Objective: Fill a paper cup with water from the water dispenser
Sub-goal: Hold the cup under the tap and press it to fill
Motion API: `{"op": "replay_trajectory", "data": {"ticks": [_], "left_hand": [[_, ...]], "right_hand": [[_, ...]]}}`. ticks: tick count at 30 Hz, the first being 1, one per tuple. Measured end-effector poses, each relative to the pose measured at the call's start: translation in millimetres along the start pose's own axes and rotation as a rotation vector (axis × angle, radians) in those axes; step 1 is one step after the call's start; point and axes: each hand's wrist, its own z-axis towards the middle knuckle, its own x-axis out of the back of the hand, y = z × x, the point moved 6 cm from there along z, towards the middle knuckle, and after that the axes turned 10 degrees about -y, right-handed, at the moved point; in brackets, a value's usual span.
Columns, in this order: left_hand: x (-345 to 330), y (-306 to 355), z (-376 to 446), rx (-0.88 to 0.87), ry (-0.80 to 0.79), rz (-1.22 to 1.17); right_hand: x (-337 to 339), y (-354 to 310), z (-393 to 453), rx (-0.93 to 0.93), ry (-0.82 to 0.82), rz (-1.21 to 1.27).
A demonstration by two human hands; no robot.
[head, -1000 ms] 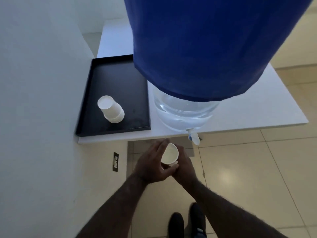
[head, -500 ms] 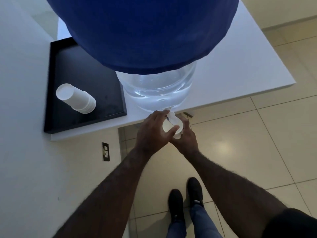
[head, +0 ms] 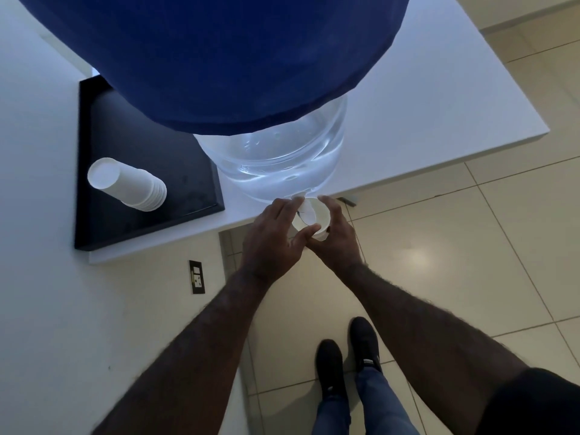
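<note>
A white paper cup (head: pixel 317 216) is held upright just below the table's front edge, under the small white tap (head: pixel 303 205) of the water dispenser. My right hand (head: pixel 335 238) wraps the cup from the right. My left hand (head: pixel 276 237) is on the cup's left side, its fingers reaching up to the tap; which of the two it grips I cannot tell. The dispenser is a clear water bottle (head: pixel 282 164) under a blue cover (head: pixel 219 58). Water flow is not visible.
The white table (head: pixel 423 105) carries the dispenser and a black tray (head: pixel 125 221) with a stack of several upside-down paper cups (head: pixel 128 183). A white wall with a socket (head: pixel 197 276) is to the left. Tiled floor and my shoes (head: pixel 345 356) lie below.
Both hands have carried the cup up from below the table edge to right under the tap. My left fingers now reach the tap. The view has tilted down and closer.
</note>
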Motion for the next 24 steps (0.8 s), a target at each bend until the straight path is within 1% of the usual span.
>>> {"op": "replay_trajectory", "data": {"ticks": [5, 8, 11, 14, 24], "left_hand": [[-1, -1, 1, -0.007, -0.006, 0.029], [2, 0, 6, 0.02, 0.01, -0.05], [5, -3, 14, 0.085, 0.039, -0.155], [5, -6, 15, 0.103, 0.033, -0.217], [7, -7, 16, 0.109, 0.039, -0.267]], "right_hand": [[-4, 1, -1, 0.012, 0.007, 0.012], [-6, -1, -1, 0.009, 0.006, 0.022], [-6, -1, 0, 0.0, 0.005, 0.024], [-7, -2, 0, 0.01, -0.004, 0.016], [-7, -7, -1, -0.008, -0.01, 0.027]]}}
